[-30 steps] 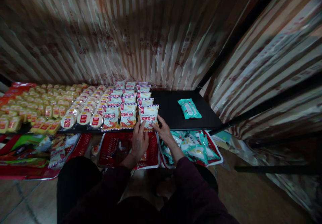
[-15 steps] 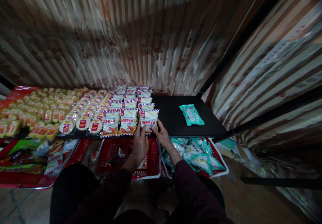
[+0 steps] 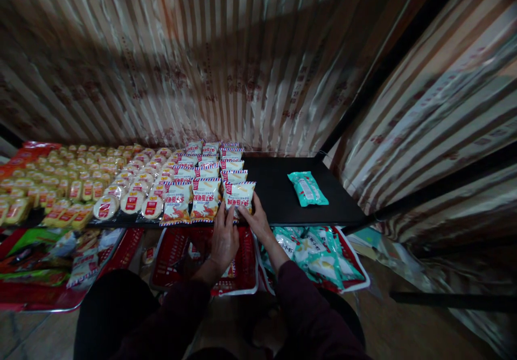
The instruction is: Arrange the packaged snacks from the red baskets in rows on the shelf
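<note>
A small white snack bag with red lettering and a striped top edge stands at the front of the rightmost row on the black shelf. My left hand grips its lower left side, the fingertips against the front. On the lower right side is my right hand, with its thumb on the front and the fingers partly hidden behind the bag. Directly left stand matching snack bags in neat rows. Farther right, one teal bag lies flat on the shelf.
Packed round crackers and small yellow cakes fill the shelf's left part. Below hang a red basket and another holding teal bags. Mixed packets lie lower left. A striped curtain hangs behind; a dark metal bar runs right.
Both hands stay on the same snack bag with almost no movement. The whole view has shifted slightly, so the shelf sits a little lower in the picture.
</note>
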Tool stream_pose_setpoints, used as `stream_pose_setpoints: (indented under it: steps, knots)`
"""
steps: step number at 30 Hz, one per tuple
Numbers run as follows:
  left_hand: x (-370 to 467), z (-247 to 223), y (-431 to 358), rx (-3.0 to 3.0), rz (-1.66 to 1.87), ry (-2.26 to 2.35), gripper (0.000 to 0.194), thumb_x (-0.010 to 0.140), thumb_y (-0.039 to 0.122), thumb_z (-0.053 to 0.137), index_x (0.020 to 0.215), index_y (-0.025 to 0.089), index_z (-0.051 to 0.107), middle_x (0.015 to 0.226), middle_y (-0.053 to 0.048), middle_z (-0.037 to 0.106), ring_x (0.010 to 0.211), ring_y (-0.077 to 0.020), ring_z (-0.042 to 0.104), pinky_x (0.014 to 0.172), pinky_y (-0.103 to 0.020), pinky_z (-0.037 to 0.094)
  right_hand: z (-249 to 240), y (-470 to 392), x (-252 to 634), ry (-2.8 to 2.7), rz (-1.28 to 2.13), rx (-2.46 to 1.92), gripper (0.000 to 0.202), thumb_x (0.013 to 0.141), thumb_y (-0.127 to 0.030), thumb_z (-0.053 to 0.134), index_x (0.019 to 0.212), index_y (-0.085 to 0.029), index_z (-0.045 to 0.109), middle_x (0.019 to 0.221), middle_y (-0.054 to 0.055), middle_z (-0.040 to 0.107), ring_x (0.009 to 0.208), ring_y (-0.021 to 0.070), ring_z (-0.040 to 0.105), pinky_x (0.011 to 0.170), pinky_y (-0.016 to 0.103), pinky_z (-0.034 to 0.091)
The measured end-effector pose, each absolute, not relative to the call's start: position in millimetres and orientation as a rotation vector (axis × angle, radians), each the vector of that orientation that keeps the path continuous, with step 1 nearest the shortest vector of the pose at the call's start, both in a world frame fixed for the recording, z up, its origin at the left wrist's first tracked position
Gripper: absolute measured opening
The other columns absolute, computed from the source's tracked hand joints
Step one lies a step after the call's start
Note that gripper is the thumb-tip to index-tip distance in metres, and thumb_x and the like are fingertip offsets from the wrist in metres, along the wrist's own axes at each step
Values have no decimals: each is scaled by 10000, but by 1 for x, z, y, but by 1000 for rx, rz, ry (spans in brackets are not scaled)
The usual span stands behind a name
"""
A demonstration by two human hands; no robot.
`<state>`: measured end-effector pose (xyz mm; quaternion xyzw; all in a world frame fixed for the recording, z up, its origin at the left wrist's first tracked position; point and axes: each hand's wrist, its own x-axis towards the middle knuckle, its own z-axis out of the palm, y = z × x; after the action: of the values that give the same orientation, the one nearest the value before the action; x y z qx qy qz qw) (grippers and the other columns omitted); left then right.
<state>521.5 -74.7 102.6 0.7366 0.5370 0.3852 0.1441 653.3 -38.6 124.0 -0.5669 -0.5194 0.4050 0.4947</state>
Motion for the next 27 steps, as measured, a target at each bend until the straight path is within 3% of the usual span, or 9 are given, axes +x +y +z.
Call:
stream_pose_setpoints:
  steps: [6,10,27]
  knots:
    - [522,102,-76,2147,1106,1553,577,848,72,384,1416,160,338,1526,-149,224,1412,-271,229,1115,-480,311,125,-27,651,-1284,939,-1418,692,804,-526,581,1397,-230,384,1167,61,667,1052,244,629,964,397,459]
    - [521,101,-75,2152,1091,1556,594,844,73,386,1426,166,314,1526,-151,224,1414,-276,222,1114,-490,312,122,-23,650,-1302,925,-1403,587,844,-549,512,1350,-260,443,1163,44,668,1050,230,628,950,388,465]
    - [521,101,-72,2191,1086,1514,635,830,64,399,1443,181,286,1553,-138,174,1431,-279,177,1119,-493,304,121,-24,646,-1308,840,-1501,550,859,-565,465,1304,-243,492,1183,70,658,1045,252,624,935,401,452]
